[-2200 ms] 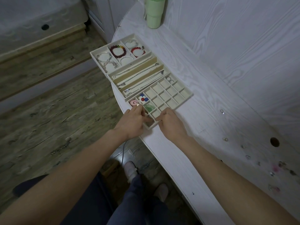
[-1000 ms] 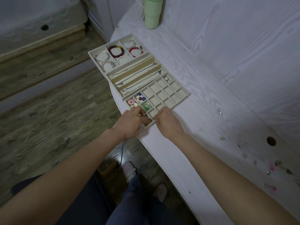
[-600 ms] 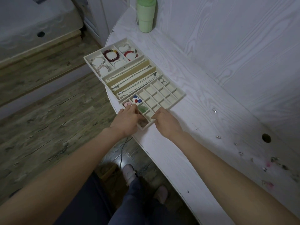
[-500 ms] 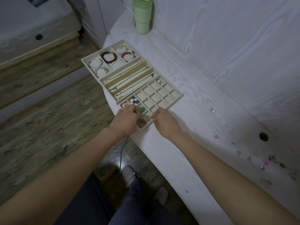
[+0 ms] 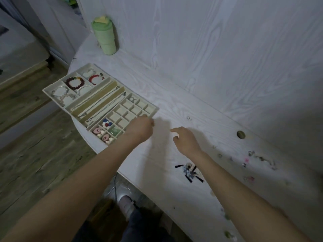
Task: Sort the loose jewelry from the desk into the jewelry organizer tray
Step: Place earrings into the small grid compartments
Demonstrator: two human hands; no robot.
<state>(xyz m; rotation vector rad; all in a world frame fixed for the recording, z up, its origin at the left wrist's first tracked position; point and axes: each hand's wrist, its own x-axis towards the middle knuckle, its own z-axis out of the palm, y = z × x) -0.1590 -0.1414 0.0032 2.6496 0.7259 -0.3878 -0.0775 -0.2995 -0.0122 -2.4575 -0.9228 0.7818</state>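
Tray (image 5: 153, 109): cream, on the left part of the worktop (image 5: 157, 172), its left end overhanging the edge.
- Far section: bead bracelets (image 5: 75, 82), dark red, red and pale.
- Middle section: chains (image 5: 103, 100) laid lengthwise in long slots.
- Near section: grid of small cells. Pink pieces (image 5: 101, 133), a green piece (image 5: 114, 131) and red, white and blue beads (image 5: 106, 122) in the near-left cells; one ring (image 5: 132, 99) in a far cell.

Left hand (image 5: 139, 128): over the near-right corner of the tray, fingers curled; whether anything is pinched, cannot tell.

Right hand (image 5: 187, 140): above bare worktop just right of the tray, forefinger extended toward the tray, other fingers loosely bent, holding nothing visible.

Loose jewelry, on the worktop:
- Small silver ring (image 5: 188, 118), alone, beyond the right hand.
- Cluster of black strips and bluish pieces (image 5: 189, 172), just beside the right forearm.
- Scatter of small pale and pink items (image 5: 248, 159), further right, too blurred to name.

Green cup (image 5: 104, 36): upright, at the far end of the worktop against the wall, well apart from the tray.
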